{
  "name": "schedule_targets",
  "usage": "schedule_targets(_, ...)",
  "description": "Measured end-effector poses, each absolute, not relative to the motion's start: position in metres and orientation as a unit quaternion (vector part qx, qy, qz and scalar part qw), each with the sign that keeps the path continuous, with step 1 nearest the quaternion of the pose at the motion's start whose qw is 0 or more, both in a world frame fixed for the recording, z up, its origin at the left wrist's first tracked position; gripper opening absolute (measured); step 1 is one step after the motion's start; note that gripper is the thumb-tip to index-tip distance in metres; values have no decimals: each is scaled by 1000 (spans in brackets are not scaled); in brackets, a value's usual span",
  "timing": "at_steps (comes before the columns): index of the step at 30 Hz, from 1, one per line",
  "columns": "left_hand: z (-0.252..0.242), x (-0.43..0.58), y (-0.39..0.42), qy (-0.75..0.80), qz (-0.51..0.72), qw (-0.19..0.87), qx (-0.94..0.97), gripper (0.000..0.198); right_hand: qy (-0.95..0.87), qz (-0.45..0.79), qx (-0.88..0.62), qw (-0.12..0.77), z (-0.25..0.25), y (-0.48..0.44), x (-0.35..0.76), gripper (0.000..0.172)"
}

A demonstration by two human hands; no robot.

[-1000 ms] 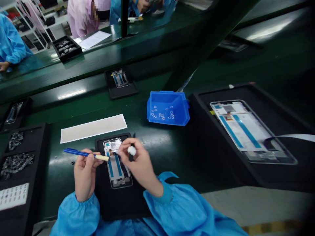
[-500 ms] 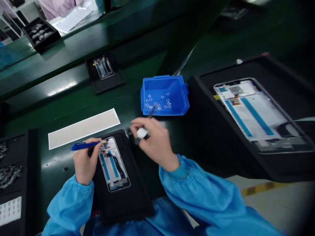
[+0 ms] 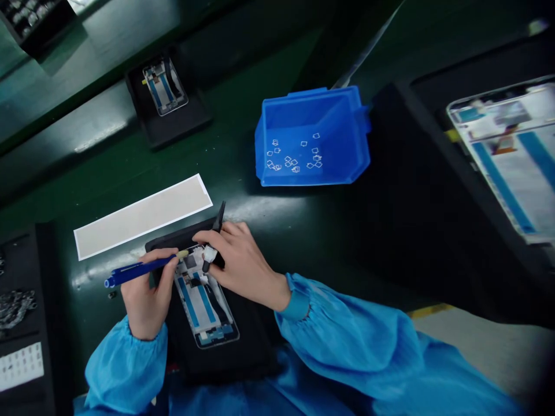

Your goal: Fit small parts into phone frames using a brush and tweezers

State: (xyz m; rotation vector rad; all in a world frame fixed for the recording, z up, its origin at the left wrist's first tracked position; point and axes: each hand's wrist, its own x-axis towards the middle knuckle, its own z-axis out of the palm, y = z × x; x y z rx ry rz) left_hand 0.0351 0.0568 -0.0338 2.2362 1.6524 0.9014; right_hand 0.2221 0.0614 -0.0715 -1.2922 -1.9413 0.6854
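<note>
blk tray [image 3: 225,364] on grn bench [image 3: 236,156], pale flr [image 3: 481,344]

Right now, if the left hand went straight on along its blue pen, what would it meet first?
Probably the right hand, just beyond the tip of the blue pen. Depth is unclear: the tip overlaps the open phone and might touch that first.

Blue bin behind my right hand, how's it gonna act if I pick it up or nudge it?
The blue bin would probably feel light for its size: it looks like plastic and holds only a thin scatter of small white-edged pieces. Those seem loose, so they may slide if it tilts. Its flat-sided shape makes rolling unlikely.
</note>
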Motion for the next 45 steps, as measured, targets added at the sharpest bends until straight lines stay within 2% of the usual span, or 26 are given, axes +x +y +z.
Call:
schedule_targets(8,-32,38,57,534,274,99,794,10,-738,310,-494,339,-71,64,224,41)
schedule_targets(32,-27,48,61,492,198,50,846,9,-748,296,-495,327,-71,64,224,41)
schedule_targets(42,-38,45,65,510,243,104,818,7,-745,314,-502,307,-70,65,224,42)
schedule_targets(45,-47,44,66,539,292,156,774,9,-749,301,-502,311,-69,65,221,41)
